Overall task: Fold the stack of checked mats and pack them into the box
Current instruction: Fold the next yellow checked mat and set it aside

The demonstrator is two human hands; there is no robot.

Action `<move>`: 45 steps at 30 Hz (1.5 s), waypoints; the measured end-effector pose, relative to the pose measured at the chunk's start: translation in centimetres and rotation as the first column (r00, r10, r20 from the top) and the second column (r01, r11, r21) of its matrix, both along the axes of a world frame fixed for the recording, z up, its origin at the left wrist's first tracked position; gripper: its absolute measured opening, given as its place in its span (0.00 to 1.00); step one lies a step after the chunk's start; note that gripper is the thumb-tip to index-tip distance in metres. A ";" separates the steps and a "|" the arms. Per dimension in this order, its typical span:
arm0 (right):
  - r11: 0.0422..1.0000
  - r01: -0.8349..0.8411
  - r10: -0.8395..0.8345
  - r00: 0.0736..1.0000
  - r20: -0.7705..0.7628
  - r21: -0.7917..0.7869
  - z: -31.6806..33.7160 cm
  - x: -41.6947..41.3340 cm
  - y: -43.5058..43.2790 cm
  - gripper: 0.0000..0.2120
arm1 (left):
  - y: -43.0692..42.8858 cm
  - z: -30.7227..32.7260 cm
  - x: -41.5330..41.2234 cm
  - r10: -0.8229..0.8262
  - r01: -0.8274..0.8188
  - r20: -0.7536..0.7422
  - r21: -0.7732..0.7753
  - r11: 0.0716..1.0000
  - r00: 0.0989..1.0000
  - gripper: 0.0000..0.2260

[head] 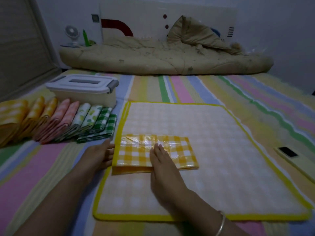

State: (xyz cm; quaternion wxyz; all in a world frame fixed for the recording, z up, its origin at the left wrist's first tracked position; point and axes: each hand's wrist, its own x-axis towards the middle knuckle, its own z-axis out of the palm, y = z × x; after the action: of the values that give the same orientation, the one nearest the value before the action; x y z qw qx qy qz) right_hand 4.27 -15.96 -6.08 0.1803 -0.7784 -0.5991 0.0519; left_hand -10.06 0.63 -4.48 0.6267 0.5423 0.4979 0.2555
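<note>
Yellow checked mat [177, 151], folded — glossy, creased

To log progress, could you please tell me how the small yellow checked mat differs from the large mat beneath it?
The small yellow checked mat is folded into a compact rectangle, while the large mat lies spread flat. The small one shows bright, glossy checks, and the large one shows only a pale, faint pattern. The small one covers just a part of the large one's left side. Both are yellow and white.
</note>
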 end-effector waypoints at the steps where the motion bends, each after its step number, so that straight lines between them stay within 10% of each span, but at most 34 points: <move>1: 1.000 -0.005 0.005 1.000 -0.006 -0.008 0.1 -0.1 0.0 0.30 | -0.2 -0.3 0.0 -0.004 0.006 -0.042 0.046 0.999 0.999 0.14; 5: 0.993 -0.065 0.063 0.998 -0.021 -0.097 1.5 1.0 0.3 0.33 | -1.3 -1.3 0.2 0.068 -0.036 -0.131 0.234 0.972 0.989 0.14; 10: 0.987 0.036 -0.057 0.989 0.133 0.156 2.0 4.9 2.4 0.24 | -1.8 -1.9 0.4 0.097 -0.021 -0.197 0.356 0.934 0.976 0.14; 17: 0.961 0.068 -0.017 0.982 0.188 -0.268 -0.7 8.1 3.5 0.27 | -1.1 -1.7 1.0 0.093 0.020 -0.274 0.383 0.923 0.957 0.29; 19: 0.964 0.076 -0.020 0.976 0.216 -0.255 -1.5 7.9 3.6 0.32 | -1.8 -1.1 1.6 0.146 0.151 -0.420 0.595 0.790 0.896 0.32; 21: 0.968 0.080 -0.019 0.969 0.246 -0.238 -2.1 7.8 3.5 0.36 | -3.1 -0.4 2.9 0.267 0.338 -0.494 0.818 0.466 0.827 0.33; 24: 0.975 0.081 -0.026 0.967 0.252 -0.208 -2.6 7.9 3.6 0.37 | -5.0 0.4 6.6 0.163 0.696 -0.730 0.682 0.224 0.664 0.29; 27: 0.980 0.079 -0.030 0.965 0.261 -0.182 -3.0 7.9 3.6 0.36 | -4.9 -0.6 8.8 0.115 0.861 -0.889 0.458 0.224 0.443 0.26; 41: 0.979 0.066 -0.028 0.982 0.187 -0.195 -2.8 8.1 3.4 0.35 | -1.7 -5.2 5.8 -0.111 0.801 -0.809 0.535 0.268 0.578 0.38; 45: 0.992 0.121 -0.108 0.952 -0.285 0.029 -1.0 9.1 3.1 0.29 | -2.0 -5.4 5.7 -0.071 0.800 -0.815 0.541 0.259 0.575 0.35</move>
State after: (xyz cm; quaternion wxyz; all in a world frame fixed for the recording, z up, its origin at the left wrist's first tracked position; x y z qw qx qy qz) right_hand 13.36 -12.88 -7.11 0.2847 -0.7921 -0.5220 0.1382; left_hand -4.31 -1.33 -9.85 0.0676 0.9575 0.2723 0.0661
